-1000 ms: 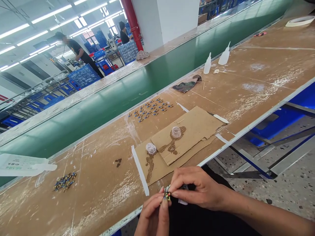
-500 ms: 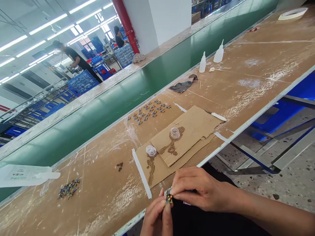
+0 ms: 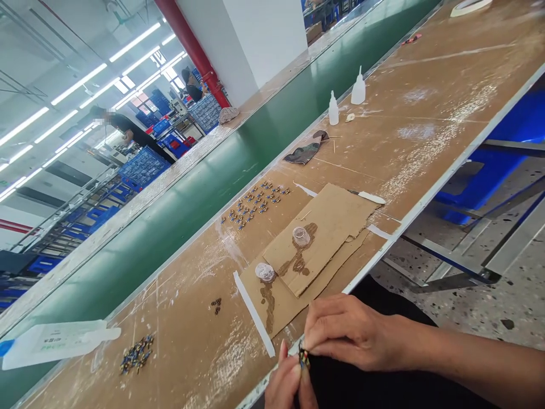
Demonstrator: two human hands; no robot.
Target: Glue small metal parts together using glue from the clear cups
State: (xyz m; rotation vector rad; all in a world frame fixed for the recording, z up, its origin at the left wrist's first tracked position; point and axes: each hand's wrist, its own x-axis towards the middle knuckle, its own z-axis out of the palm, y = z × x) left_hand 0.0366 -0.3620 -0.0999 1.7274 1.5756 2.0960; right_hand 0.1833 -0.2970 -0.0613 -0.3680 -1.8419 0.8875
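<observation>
Just off the table's front edge, my left hand (image 3: 289, 382) pinches a small part (image 3: 304, 358) with blue, yellow, red and black on it. My right hand (image 3: 349, 329) meets it from the right, thumb and forefinger closed at the part's upper end; whether a separate tiny piece sits in that pinch is hidden. Similar blue-and-yellow parts (image 3: 136, 353) lie heaped at the left, and several more (image 3: 255, 203) stand spread out farther back. Between heap and cardboard is a little cluster of small dark rings (image 3: 216, 305).
Stained cardboard (image 3: 327, 227) bears two small clear cups, one a cup (image 3: 301, 236) in the middle. A large white bottle (image 3: 55, 342) lies at left; two dropper bottles (image 3: 333, 109) stand behind a dark cloth (image 3: 305, 150). A green conveyor belt (image 3: 204, 210) runs beyond; people work in the background.
The whole view has shifted and tilted slightly. Both hands stay together on the small part, appearing a little lower and farther right; the loose parts lie as before.
</observation>
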